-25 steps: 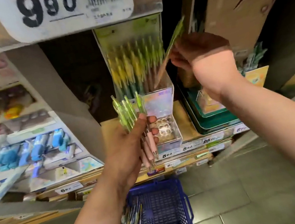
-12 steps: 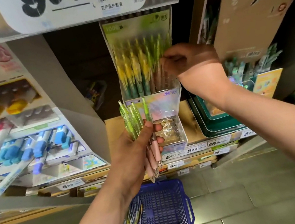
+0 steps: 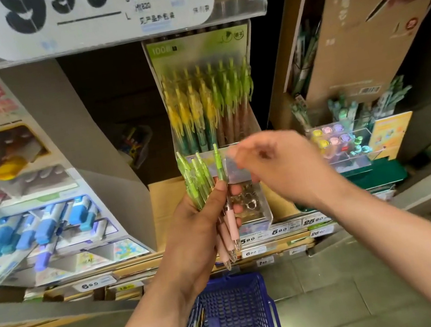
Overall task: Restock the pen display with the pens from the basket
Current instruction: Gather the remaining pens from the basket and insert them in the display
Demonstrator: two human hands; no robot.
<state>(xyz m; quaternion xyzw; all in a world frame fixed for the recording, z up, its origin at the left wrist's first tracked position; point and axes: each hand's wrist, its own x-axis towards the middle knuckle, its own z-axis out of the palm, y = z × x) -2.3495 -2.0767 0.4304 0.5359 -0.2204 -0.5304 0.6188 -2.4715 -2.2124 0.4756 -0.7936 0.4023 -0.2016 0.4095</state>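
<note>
Left of the left hand, a marker rack stands well apart, and no obstruction is noted on that side.

The left hand is wrapped round a bundle of pens, green tops up and pink grips down, with the thumb laid across the barrels. One pen is offset at the bundle's right edge.

The pen display is sited directly above and behind the bundle. Its rows appear nearly full.

The right hand is blurred, just right of the offset pen. Nothing is seen in it, and whether its fingers are closed cannot be told.

Judgement: the offset pen is best pinched near its top, drawn upward clear of the bundle, then lowered tip-first into a right-side row.

Edges: a price-label shelf overhangs the display, so entry room from above is judged tight. A clear box lies right of the right hand. The basket sits below both hands, with more pens inside.
</note>
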